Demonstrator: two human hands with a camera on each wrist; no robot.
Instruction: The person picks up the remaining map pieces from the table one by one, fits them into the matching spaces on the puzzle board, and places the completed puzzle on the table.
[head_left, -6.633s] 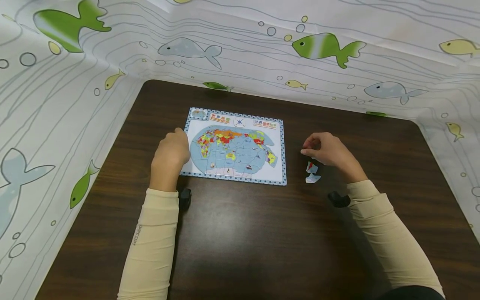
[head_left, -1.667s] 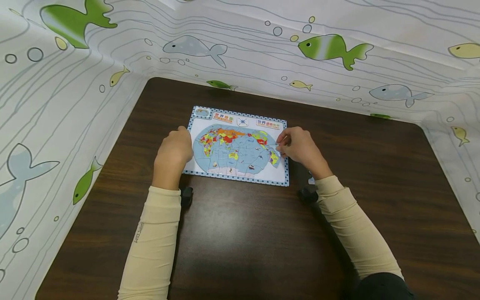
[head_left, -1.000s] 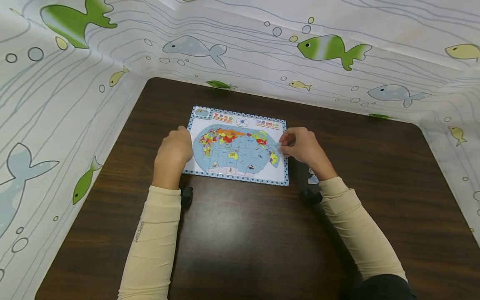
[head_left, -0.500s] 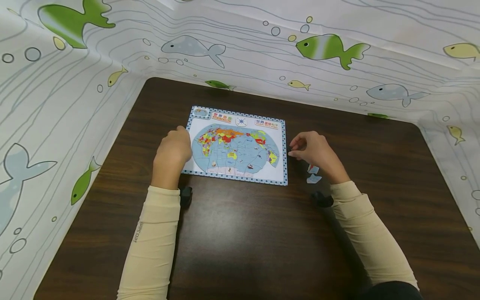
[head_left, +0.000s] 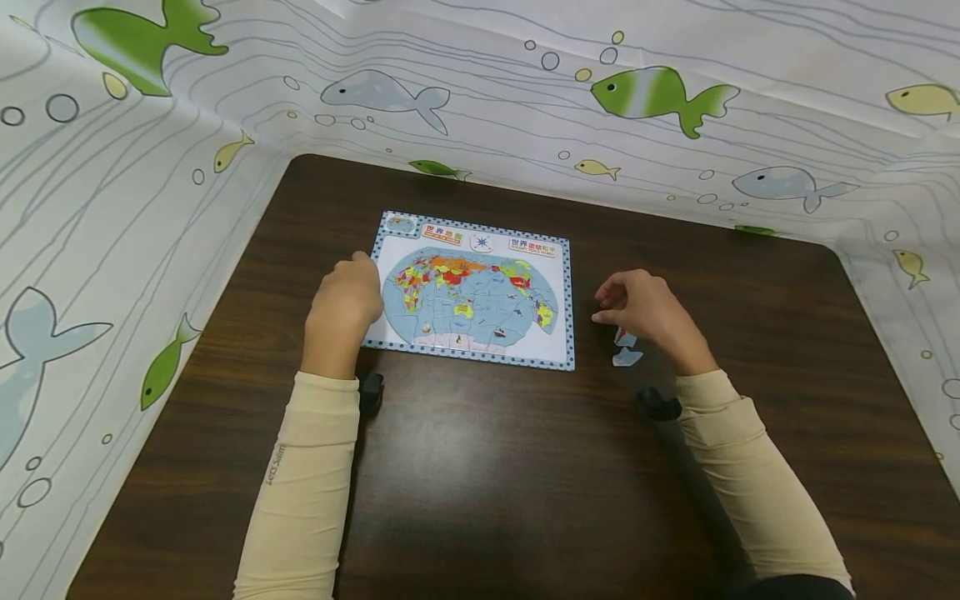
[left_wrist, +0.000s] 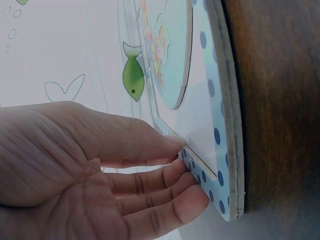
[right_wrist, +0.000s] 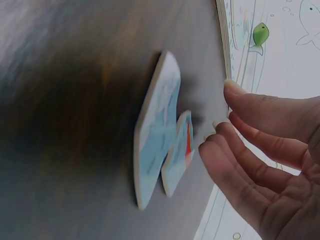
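A world map jigsaw puzzle (head_left: 472, 300) with a blue dotted border lies flat on the table. My left hand (head_left: 345, 304) holds it at its left edge; in the left wrist view the thumb (left_wrist: 167, 142) lies on the border and the other fingers are at the edge. To the right of the board, my right hand (head_left: 648, 312) hovers with thumb and fingers apart, nothing between them. Two loose puzzle pieces lie just below it: a pale blue-and-white one (right_wrist: 157, 132) and a smaller blue one with a red mark (right_wrist: 180, 152).
The dark wood table (head_left: 480, 492) runs to a white fish-patterned cloth (head_left: 510, 108) along the back and sides. A small black device (head_left: 371, 393) sits by the left wrist and another black device (head_left: 658, 405) by the right.
My right hand has let go of a puzzle piece at the map's right side, where a gap was, and moved right toward the loose pieces. The left hand stays at the board's edge.
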